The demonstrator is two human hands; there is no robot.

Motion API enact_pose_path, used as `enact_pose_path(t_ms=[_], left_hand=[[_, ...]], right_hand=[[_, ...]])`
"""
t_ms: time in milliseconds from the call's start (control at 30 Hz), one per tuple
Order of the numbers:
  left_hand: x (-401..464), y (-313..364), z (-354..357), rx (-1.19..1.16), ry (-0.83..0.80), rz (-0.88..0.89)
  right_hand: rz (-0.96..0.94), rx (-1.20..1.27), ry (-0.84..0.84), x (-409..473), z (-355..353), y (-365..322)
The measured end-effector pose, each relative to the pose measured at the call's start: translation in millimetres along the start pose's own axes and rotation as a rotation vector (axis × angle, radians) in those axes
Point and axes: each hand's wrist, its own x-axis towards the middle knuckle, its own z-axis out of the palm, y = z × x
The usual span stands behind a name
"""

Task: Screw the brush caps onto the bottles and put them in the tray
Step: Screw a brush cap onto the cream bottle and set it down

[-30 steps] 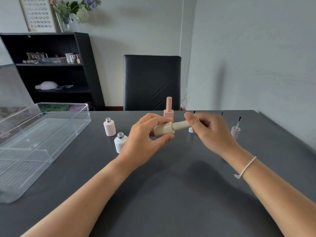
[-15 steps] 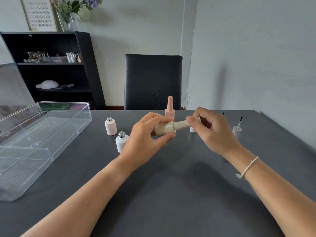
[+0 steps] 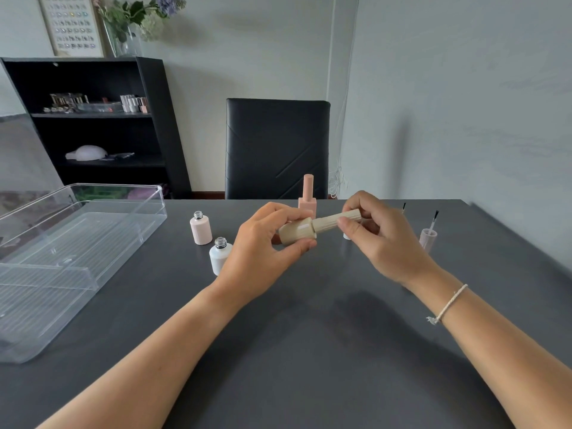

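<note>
left hand (image 3: 260,252) holds beige bottle (image 3: 296,232) above the table (image 3: 309,335), bottle lying roughly horizontal, neck toward the right. thumb under, fingers curled over top, clamped on bottle body. right hand (image 3: 383,239) pinches the ribbed beige brush cap (image 3: 335,221), thumb + fingertips closed on it. cap sits on the bottle neck, in line w/ the body; can't tell how far it's threaded.

on table behind the hands: peach bottle (image 3: 307,199) upright w/ cap on, partly hidden by left hand fingers. left of that, pink bottle (image 3: 201,229) upright, uncapped, bare metal thread showing. white bottle (image 3: 220,255) just beside it, nearer the camera, also uncapped, close to left hand wrist side.

right side: pale pink brush cap (image 3: 428,236) standing brush-up, black bristles on top. another brush tip (image 3: 403,207) pokes up behind right hand, its cap mostly hidden.

clear tray (image 3: 93,243) at left edge of table, ribbed floor, no bottles in it. well apart from the hands.
</note>
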Motion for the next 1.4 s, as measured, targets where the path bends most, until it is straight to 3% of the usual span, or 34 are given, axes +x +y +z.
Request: enact_pose_path(t_ms=[267,600,1233,1400], left_hand=[[-1.2,-0.3,1.2,-0.006,-0.013,-0.004],[-1.5,0.4,0.0,-0.001,0.001,-0.002],[-3.6,1.4,4.2,-0.025,0.0,-0.059],[-6.4,-3.2,8.6,-0.009,-0.063,-0.068]], right_hand=[[0.02,-0.048,0.083,0.0,-0.2,-0.4],[0.001,0.016,0.005,-0.7,1.1,-1.4],[-0.015,-0.069,0.089,-1.4,1.3,-1.9],[-0.037,-0.069,0.09,-3.1,0.2,-2.2]])
